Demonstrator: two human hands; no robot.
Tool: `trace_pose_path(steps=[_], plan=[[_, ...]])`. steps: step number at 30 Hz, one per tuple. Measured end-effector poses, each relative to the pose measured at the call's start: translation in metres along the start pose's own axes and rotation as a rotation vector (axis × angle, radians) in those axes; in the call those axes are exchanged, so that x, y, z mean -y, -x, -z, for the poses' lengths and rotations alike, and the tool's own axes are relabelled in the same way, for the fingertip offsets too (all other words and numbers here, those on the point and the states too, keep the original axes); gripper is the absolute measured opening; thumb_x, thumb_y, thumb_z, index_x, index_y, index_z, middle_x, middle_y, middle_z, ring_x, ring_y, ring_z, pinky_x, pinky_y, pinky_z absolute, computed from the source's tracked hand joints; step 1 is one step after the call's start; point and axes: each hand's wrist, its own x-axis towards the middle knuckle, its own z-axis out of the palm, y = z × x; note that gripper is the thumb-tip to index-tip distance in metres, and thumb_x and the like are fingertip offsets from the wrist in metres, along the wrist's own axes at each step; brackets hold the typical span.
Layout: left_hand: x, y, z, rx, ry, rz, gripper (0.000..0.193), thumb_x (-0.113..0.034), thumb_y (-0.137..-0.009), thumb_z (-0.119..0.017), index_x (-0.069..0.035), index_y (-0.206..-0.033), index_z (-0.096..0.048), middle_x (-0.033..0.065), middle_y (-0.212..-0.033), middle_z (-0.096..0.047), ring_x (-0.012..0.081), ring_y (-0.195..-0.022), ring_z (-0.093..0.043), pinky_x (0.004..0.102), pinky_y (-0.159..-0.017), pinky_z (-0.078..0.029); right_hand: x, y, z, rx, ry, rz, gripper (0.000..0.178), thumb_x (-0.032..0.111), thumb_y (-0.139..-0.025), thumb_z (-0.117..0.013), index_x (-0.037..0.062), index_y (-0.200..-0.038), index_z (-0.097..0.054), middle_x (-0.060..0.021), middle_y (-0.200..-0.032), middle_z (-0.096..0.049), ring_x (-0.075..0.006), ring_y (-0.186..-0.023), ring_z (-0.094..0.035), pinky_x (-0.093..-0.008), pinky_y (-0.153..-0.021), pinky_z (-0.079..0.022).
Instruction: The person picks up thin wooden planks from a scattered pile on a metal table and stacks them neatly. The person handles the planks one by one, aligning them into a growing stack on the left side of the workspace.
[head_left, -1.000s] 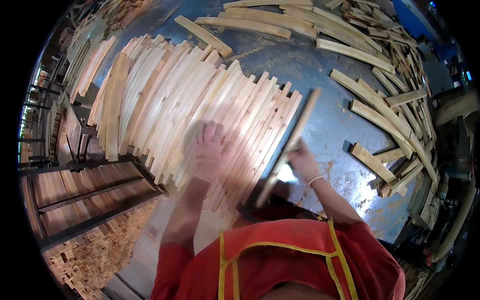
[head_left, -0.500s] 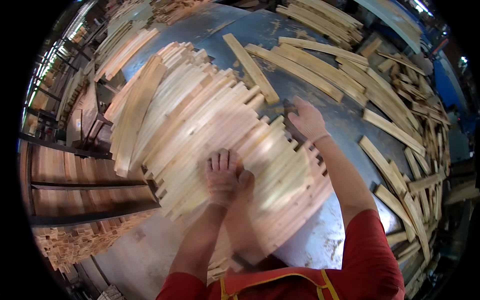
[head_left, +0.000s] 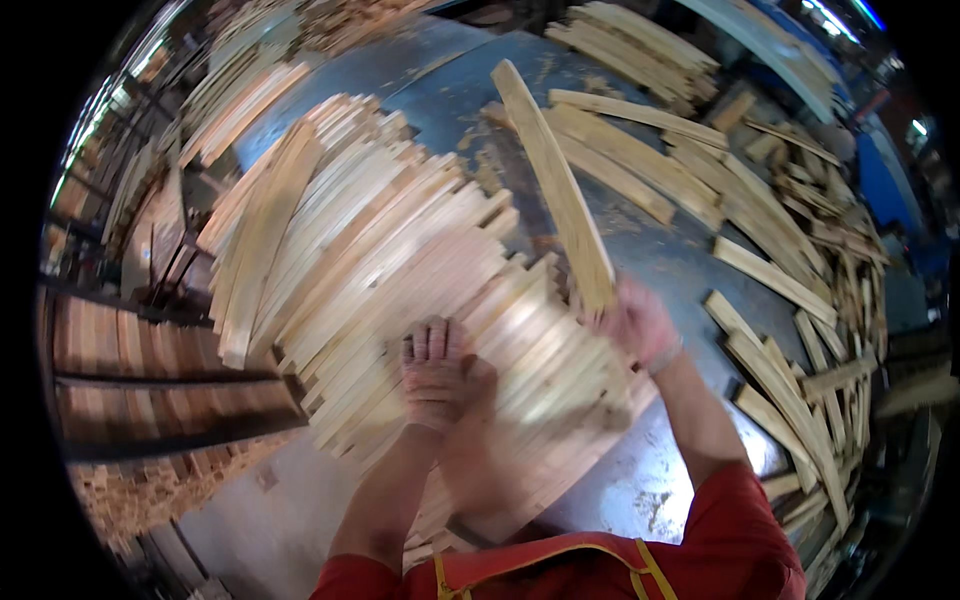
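Observation:
My left hand (head_left: 437,372) lies flat, fingers apart, on a wide row of pale wooden slats (head_left: 400,270) laid side by side on a blue-grey metal table (head_left: 650,255). My right hand (head_left: 637,322) grips the near end of one long wooden slat (head_left: 555,185), which points away from me over the table, just right of the row. Both sleeves are red.
Loose slats (head_left: 780,350) lie scattered across the table's right side and in a heap at the far right (head_left: 640,45). More stacked slats sit at the far left (head_left: 240,90). Racks of wood pieces (head_left: 150,350) stand below the table's left edge.
My right hand has closed on a long slat and drawn it toward me beside the row. My left hand stays pressed on the laid slats. The view has shifted slightly.

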Motion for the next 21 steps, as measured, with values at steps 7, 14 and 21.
trace_pose_path(steps=[7, 14, 21], plan=[[-0.01, -0.003, 0.004, -0.102, -0.008, -0.033, 0.068, -0.045, -0.092, -0.067, -0.006, -0.147, -0.055, 0.0144, -0.148, -0.055, 0.0366, -0.139, -0.047, 0.0552, -0.115, -0.037, -0.069, 0.189, -0.042, -0.582, 0.178, 0.222, 0.065, 0.008, -0.09, -0.07, 0.0016, -0.152, -0.051, -0.0175, -0.118, -0.072, -0.0268, -0.095, -0.073, -0.0392, -0.084, -0.062], [0.088, 0.052, 0.016, -0.159, 0.331, -0.022, 0.07, -0.042, -0.091, -0.071, -0.004, -0.148, -0.057, 0.0199, -0.146, -0.058, 0.0418, -0.136, -0.052, 0.0484, -0.115, -0.044, -0.264, 0.345, -0.07, -1.067, 0.46, 0.192, 0.073, 0.003, -0.092, -0.067, 0.0026, -0.161, -0.045, -0.0127, -0.125, -0.072, -0.0209, -0.103, -0.07, -0.0334, -0.088, -0.059], [0.14, 0.275, 0.029, -0.255, 0.609, 0.676, 0.079, -0.044, -0.095, -0.075, -0.002, -0.157, -0.05, 0.027, -0.16, -0.049, 0.0416, -0.149, -0.046, 0.0469, -0.123, -0.039, -0.344, 0.286, -0.148, -0.653, 0.965, -0.109, 0.086, 0.047, -0.095, -0.078, -0.0054, -0.156, -0.047, -0.0223, -0.141, -0.067, -0.0292, -0.128, -0.063, -0.0366, -0.114, -0.046]])
